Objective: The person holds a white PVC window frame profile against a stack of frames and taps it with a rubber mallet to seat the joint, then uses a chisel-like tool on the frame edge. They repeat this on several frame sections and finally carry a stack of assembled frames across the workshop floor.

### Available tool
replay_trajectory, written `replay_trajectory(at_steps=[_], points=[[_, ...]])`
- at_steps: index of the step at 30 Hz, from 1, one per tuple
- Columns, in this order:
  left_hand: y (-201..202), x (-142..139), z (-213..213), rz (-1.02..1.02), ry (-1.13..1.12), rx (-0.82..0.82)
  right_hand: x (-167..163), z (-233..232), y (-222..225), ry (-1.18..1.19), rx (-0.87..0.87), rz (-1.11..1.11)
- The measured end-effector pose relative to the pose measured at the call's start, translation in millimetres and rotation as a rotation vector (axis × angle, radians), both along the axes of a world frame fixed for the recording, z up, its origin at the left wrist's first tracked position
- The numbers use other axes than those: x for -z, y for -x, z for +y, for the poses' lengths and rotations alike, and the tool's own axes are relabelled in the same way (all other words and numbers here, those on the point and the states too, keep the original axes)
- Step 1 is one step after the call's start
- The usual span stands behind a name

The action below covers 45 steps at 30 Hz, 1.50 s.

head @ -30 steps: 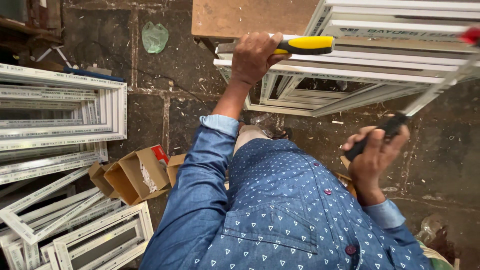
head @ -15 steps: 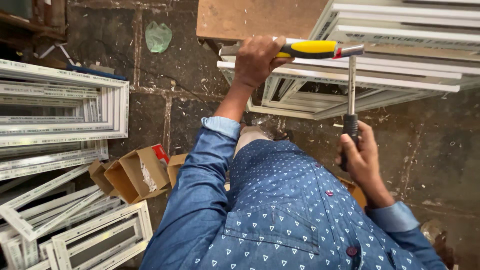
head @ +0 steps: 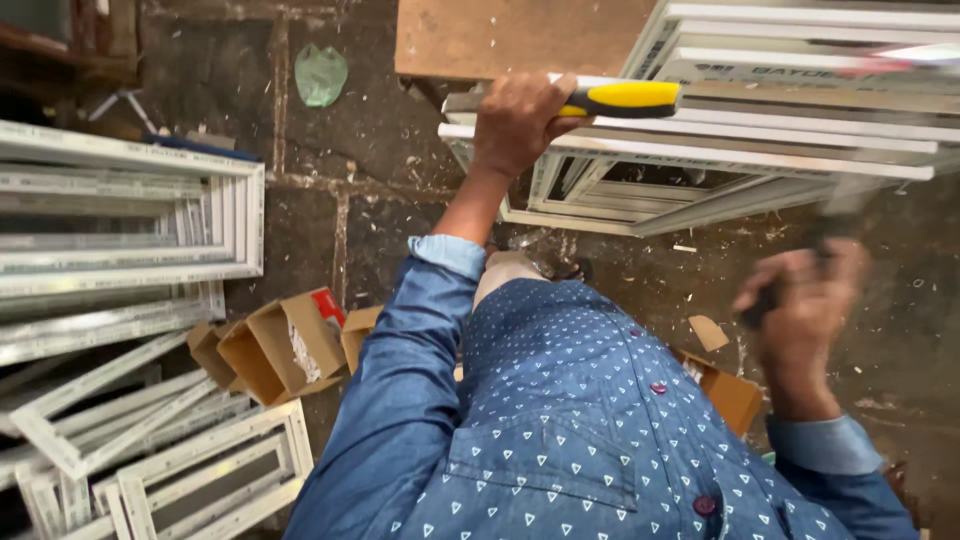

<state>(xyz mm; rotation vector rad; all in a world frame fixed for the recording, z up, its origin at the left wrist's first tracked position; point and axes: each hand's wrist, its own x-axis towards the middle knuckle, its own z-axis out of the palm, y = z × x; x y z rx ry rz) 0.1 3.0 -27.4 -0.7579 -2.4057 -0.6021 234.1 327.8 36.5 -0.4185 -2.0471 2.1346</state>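
Left hand (head: pixel 520 120) closed in a fist around a yellow-handled tool (head: pixel 620 97), gripped at its near end; the glossy yellow grip with a black end band sticks out to the right of the knuckles. Tool lies flat along the top rail of a stack of white window frames (head: pixel 760 130), smooth extruded profiles with stepped ribs, resting on edge under a flat brown board (head: pixel 500 35).

Right hand (head: pixel 800 310) blurred by motion, fingers curled around a dark handle (head: pixel 775 300); the rest of that tool smears into a pale streak up toward the frames, shape not readable. It is well apart from the left hand, lower and to the right.

Sleeves and shirt (head: pixel 560 420): blue cloth with small white triangles, cuffs turned back.

Floor (head: pixel 380 190): dark, rough concrete, cracked, littered with white chips. More white frames (head: pixel 120 220) stacked at left, long mitred lengths below them. Open cardboard boxes (head: pixel 280 345) near the left elbow. A crumpled green scrap (head: pixel 320 72) lies on the floor further off.
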Motion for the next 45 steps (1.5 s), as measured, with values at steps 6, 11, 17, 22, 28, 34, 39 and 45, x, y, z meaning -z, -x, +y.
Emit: replay_trajectory(at_steps=[6, 11, 17, 22, 28, 34, 39, 45], points=[[2.0, -2.7, -2.1, 0.002, -0.031, 0.020, 5.8, -29.2, 0.8, 0.069, -0.186, -0.124], [5.5, -4.8, -1.0, 0.030, 0.055, -0.013, 2.6, -26.9, -2.4, -0.050, -0.179, -0.211], [0.2, -5.7, -2.9, 0.027, 0.036, -0.003, 14.8, -32.5, 3.4, -0.087, -0.163, 0.123], [3.9, -11.0, -5.0, 0.053, -0.017, -0.015, 10.8, -21.1, 4.4, -0.099, -0.206, -0.111], [2.9, -10.3, -3.8, 0.042, 0.006, -0.043, 3.4, -9.6, 8.3, 0.297, 0.193, 0.258], [4.3, -9.7, 5.2, 0.081, 0.122, 0.141, 20.4, -20.7, 1.5, 0.159, 0.111, 0.129], [-12.7, -8.0, 17.7, 0.101, 0.067, 0.202, 35.5, -25.6, -10.1, 0.189, 0.067, 0.087], [-17.3, -13.4, 11.3, 0.116, 0.115, 0.139, 40.4, -23.9, -14.5, 0.175, 0.071, 0.058]])
